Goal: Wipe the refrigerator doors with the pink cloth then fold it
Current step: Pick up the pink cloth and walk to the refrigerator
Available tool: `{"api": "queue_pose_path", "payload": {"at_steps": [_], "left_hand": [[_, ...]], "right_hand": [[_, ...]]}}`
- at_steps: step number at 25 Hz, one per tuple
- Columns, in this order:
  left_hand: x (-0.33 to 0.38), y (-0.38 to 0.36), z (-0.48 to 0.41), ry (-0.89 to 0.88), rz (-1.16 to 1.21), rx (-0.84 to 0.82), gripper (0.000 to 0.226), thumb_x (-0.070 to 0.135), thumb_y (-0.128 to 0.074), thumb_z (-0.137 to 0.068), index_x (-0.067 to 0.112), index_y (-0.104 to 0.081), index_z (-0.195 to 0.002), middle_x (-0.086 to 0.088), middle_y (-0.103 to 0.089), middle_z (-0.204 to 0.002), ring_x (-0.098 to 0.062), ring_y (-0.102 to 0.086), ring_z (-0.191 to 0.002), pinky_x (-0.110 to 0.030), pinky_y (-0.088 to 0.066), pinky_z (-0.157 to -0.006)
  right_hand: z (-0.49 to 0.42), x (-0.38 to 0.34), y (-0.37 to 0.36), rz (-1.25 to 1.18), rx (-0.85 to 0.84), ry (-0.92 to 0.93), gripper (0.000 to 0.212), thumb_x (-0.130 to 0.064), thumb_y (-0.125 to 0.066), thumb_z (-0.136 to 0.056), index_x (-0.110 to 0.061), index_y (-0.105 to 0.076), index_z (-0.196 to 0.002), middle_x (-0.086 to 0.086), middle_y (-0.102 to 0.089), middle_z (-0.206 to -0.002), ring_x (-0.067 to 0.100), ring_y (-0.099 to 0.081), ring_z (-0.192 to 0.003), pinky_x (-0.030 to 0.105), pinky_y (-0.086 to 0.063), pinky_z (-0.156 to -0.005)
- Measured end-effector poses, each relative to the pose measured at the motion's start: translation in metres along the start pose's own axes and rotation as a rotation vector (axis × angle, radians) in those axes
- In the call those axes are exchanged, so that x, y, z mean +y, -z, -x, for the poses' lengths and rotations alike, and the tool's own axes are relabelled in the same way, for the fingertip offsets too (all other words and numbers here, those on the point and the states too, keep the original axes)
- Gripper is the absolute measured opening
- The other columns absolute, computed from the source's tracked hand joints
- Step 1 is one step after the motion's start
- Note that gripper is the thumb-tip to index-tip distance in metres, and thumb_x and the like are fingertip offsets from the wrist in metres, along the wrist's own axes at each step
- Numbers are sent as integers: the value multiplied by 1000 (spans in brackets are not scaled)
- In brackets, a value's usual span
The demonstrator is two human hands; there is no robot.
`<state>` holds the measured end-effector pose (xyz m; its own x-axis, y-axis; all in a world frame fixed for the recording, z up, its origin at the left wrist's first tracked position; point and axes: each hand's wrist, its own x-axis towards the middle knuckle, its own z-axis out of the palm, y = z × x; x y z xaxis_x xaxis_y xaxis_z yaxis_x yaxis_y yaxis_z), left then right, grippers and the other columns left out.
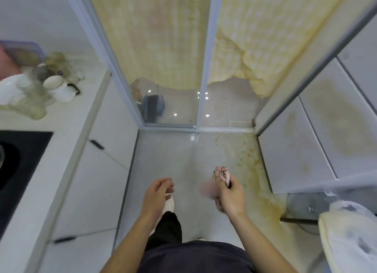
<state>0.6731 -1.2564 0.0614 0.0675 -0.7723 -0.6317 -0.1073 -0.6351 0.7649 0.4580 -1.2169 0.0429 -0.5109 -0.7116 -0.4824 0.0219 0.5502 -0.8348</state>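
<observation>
The pink cloth [221,175] is bunched and dirty, and my right hand [231,193] grips it above the floor at lower centre right. Part of the cloth is blurred to the left of the hand. My left hand [157,193] hangs beside it with fingers loosely curled and nothing in it. The white refrigerator doors [318,129] stand along the right side, with yellowish stains on their panels. Both hands are apart from the doors.
A counter [67,125] on the left carries a white mug [59,89], glassware and a black stove top [22,162]. Glass sliding doors [204,68] with yellow curtains lie ahead. The floor [242,160] near the refrigerator is stained. A white bag [350,238] hangs at lower right.
</observation>
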Motion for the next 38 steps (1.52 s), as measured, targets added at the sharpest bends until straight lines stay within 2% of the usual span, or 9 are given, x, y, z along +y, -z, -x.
{"api": "queue_pose_path", "payload": {"at_steps": [5, 8, 12, 16, 21, 26, 30, 34, 38], "left_hand": [[85, 7, -93, -62, -164, -198, 16, 21, -57, -106, 16, -71, -111, -9, -74, -109, -22, -71, -104, -32, -56, -90], [125, 2, -144, -88, -242, -279, 15, 21, -59, -105, 15, -72, -110, -10, -75, -108, -23, -72, -103, -32, -55, -88], [156, -22, -187, -69, -265, -340, 14, 19, -59, -105, 13, -72, -108, -14, -75, -110, -25, -72, -102, -33, -55, -87], [182, -64, -214, -59, -329, -433, 15, 19, -60, -105, 11, -72, -110, -12, -76, -109, -25, -73, -103, -32, -56, -90], [219, -132, -244, -83, -377, -502, 15, 22, -61, -104, 13, -73, -109, -11, -76, -107, -24, -74, -102, -34, -57, -92], [256, -216, -265, -94, -440, -574, 14, 24, -63, -104, 14, -73, -105, -11, -76, -107, -23, -74, -102, -36, -56, -94], [280, -281, -273, -124, -484, -629, 15, 23, -61, -105, 14, -72, -109, -9, -76, -108, -22, -73, -103, -38, -57, -97], [298, -332, -275, -134, -531, -727, 16, 24, -59, -106, 15, -71, -112, -8, -76, -109, -23, -73, -104, -33, -57, -92], [318, -390, -284, -144, -581, -812, 14, 21, -61, -104, 13, -72, -110, -12, -75, -110, -26, -72, -104, -33, -55, -88]], "right_hand": [[-41, -57, -42, -107, 134, -40, 9, -13, -64, -102, -19, -71, -100, 6, -77, -94, 22, -73, -88, 34, -56, -73], [-60, -81, -52, -168, 214, -31, 11, -15, -63, -103, -20, -72, -108, 0, -78, -99, 12, -73, -92, 28, -58, -77], [-79, -95, -49, -235, 349, -90, 14, -17, -63, -104, -21, -71, -94, -3, -75, -82, 6, -70, -72, 13, -51, -58], [-113, -106, -34, -270, 461, -140, 15, -19, -63, -104, -19, -69, -90, 0, -68, -72, 9, -62, -60, 17, -45, -51], [-172, -126, -4, -315, 512, -142, 12, -21, -63, -104, -14, -72, -101, 3, -73, -80, 22, -70, -79, 34, -55, -70], [-225, -145, 48, -346, 568, -145, 13, -20, -64, -104, -16, -71, -94, -9, -66, -62, 13, -63, -58, 23, -47, -52], [-256, -158, 90, -363, 620, -151, 14, -25, -64, -104, -18, -72, -96, -1, -67, -66, 9, -58, -46, 23, -44, -46], [-275, -172, 118, -432, 711, -135, 17, -28, -64, -104, -23, -71, -89, 0, -68, -67, 15, -59, -54, 24, -43, -45], [-292, -190, 140, -476, 789, -134, 17, -30, -62, -105, -27, -72, -91, -8, -74, -79, 0, -69, -66, 17, -52, -51]]}}
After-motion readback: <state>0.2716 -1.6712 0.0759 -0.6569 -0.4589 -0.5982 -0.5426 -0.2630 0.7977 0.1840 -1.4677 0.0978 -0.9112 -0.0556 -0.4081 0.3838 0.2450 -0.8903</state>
